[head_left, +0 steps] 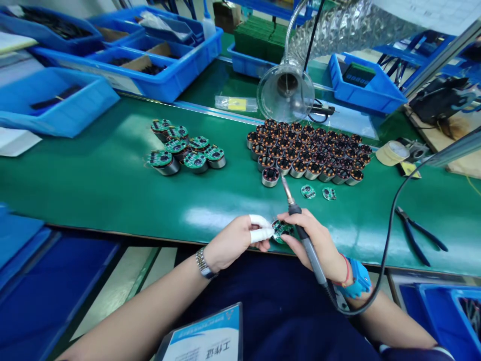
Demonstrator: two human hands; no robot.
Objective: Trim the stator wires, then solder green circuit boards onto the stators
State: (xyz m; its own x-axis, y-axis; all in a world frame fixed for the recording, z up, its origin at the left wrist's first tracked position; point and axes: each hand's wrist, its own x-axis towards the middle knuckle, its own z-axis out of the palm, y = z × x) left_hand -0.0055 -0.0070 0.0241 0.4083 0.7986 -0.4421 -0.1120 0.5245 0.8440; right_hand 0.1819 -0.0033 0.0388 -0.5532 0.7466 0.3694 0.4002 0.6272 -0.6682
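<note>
My left hand (240, 235), with white finger cots on two fingers, pinches the edge of a round green circuit board (282, 231) at the table's front edge. Across my right hand (313, 238) lies a soldering iron (308, 245), held with its tip pointing up and away toward the motor stators. The thumb and a finger of that same hand also touch the board's right side. Whether a stator sits under this board is hidden. Two loose round boards (308, 191) lie just beyond my right hand, near a single front stator (270, 176).
Rows of stators (313, 150) fill the middle back; several board-topped ones (195, 160) stand left. A clear fume hood (285, 93) hangs behind. Cutters (419, 235) and a solder spool (392, 152) lie right. The iron's cable (387, 240) loops past my right wrist. Blue bins (173, 82) line the back.
</note>
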